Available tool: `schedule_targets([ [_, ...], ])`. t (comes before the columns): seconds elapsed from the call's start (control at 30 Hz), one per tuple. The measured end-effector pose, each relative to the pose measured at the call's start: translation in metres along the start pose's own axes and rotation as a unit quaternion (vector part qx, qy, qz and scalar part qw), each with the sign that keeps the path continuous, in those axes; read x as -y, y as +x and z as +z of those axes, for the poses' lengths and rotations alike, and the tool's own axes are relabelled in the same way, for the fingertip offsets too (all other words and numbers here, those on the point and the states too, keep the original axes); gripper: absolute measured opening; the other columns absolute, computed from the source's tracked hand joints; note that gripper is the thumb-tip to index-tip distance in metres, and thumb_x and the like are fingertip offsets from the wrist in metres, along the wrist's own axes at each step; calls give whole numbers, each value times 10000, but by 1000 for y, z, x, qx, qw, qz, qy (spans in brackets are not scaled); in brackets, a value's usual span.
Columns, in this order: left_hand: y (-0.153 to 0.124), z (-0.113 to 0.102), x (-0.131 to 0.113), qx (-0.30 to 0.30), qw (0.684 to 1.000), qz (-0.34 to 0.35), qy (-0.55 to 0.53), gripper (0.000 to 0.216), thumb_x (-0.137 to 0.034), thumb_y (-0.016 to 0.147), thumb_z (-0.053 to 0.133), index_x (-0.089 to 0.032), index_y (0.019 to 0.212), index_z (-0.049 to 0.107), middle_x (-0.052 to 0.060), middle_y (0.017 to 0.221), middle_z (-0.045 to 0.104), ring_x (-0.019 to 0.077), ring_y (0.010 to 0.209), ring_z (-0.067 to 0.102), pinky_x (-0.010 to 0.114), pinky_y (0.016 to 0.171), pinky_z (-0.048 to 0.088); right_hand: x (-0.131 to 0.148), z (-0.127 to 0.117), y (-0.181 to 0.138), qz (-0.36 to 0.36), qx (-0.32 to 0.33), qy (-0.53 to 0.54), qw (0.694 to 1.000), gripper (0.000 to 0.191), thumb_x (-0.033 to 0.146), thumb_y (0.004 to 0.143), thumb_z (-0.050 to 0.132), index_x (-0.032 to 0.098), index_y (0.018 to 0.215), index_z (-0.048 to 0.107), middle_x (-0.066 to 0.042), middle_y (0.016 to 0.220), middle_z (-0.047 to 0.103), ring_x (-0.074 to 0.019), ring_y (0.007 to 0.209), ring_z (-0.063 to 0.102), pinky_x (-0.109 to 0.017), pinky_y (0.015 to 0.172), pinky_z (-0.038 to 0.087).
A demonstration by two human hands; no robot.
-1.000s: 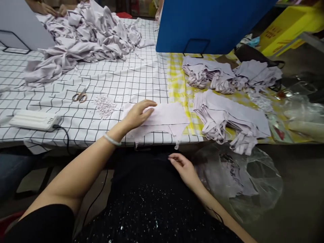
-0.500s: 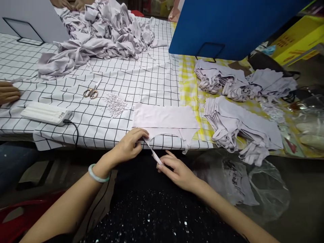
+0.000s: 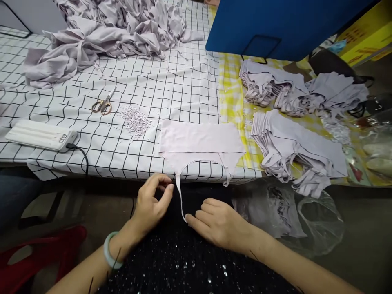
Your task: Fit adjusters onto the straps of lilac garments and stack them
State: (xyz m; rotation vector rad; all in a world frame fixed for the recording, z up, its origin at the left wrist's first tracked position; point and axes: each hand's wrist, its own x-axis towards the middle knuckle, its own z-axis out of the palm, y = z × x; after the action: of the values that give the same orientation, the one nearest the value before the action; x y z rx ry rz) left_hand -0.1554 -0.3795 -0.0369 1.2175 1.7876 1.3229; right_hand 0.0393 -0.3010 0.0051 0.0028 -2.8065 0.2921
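The pale lilac fabric garment (image 3: 200, 141) lay flat at edge of the grid-cloth table (image 3: 128, 161), its thin strap (image 3: 180, 196) hanging down. Left hand (image 3: 150, 204), half open, held nothing, just beside strap; right hand (image 3: 219, 222), fingers nearly straight, touched strap end w/ fingertip.

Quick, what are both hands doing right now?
Left hand: open, fingers curled, holding nothing, just beside the strap.
Right hand: fingertips at the strap's lower end; whether it pinches the strap cannot be told.
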Motion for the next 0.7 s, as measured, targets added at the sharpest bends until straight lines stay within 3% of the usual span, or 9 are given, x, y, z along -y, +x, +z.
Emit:
schedule_targets([
  [0.03, -5, 4, -2, 29, 994, -83, -61, 141, -279, 877, 654, -195, 987, 628, 57, 937, 689, 184, 862, 666, 338, 773, 572, 0, 1, 1, -3, 3, 2, 1000, 226, 51, 924, 543, 181, 809, 688, 22, 539, 567, -141, 487, 455, -311, 475, 379],
  [0.1, -8, 13, -3, 88, 950, -224, -197, 258, -343, 842, 707, -176, 1026, 639, 67, 937, 716, 181, 845, 681, 316, 750, 572, -1, 3, 0, -6, 11, 14, 1000, 238, 51, 929, 539, 196, 815, 689, 28, 537, 570, -138, 488, 457, -307, 478, 377],
  [0.2, -5, 25, -2, 111, 879, -316, -340, 339, -386, 814, 746, -153, 1049, 672, 68, 893, 738, 159, 787, 688, 295, 753, 565, -9, 0, 0, 9, 27, 68, 997, 168, 162, 958, 558, 215, 883, 699, 12, 608, 631, -152, 576, 548, -319, 598, 487],
  [0.3, -2, 30, -2, 107, 853, -330, -389, 341, -399, 800, 769, -144, 1017, 708, 59, 841, 740, 137, 716, 677, 272, 722, 555, -30, -6, 5, 89, 12, 113, 990, 216, 232, 973, 534, 223, 1129, 683, -66, 986, 745, -219, 955, 672, -450, 938, 529],
  [0.4, -3, 31, -2, 115, 851, -331, -392, 335, -398, 812, 763, -140, 1022, 718, 71, 867, 751, 139, 718, 685, 269, 704, 545, -60, 0, 16, 160, -16, 113, 980, 416, 179, 955, 521, 266, 1359, 572, -69, 1373, 628, -293, 1357, 499, -576, 1140, 367],
  [0.5, -5, 25, -4, 137, 867, -308, -367, 298, -388, 854, 723, -153, 1037, 717, 75, 915, 762, 146, 760, 702, 281, 752, 541, -83, 19, 26, 173, 9, 156, 972, 535, 215, 931, 585, 323, 1445, 487, -15, 1524, 496, -322, 1458, 368, -605, 1195, 260],
  [0.6, -11, 10, -13, 202, 881, -275, -328, 243, -365, 898, 675, -183, 1054, 715, 72, 965, 775, 161, 855, 719, 313, 867, 536, -92, 36, 29, 181, 43, 159, 970, 601, 226, 932, 597, 395, 1479, 413, 34, 1575, 421, -291, 1477, 339, -579, 1215, 231],
  [0.7, -17, -6, -24, 276, 873, -261, -307, 222, -365, 933, 623, -218, 1070, 718, 69, 1018, 781, 189, 961, 721, 355, 938, 523, -88, 40, 26, 171, 56, 122, 976, 640, 223, 948, 577, 351, 1527, 335, -9, 1601, 379, -287, 1498, 293, -579, 1213, 229],
])
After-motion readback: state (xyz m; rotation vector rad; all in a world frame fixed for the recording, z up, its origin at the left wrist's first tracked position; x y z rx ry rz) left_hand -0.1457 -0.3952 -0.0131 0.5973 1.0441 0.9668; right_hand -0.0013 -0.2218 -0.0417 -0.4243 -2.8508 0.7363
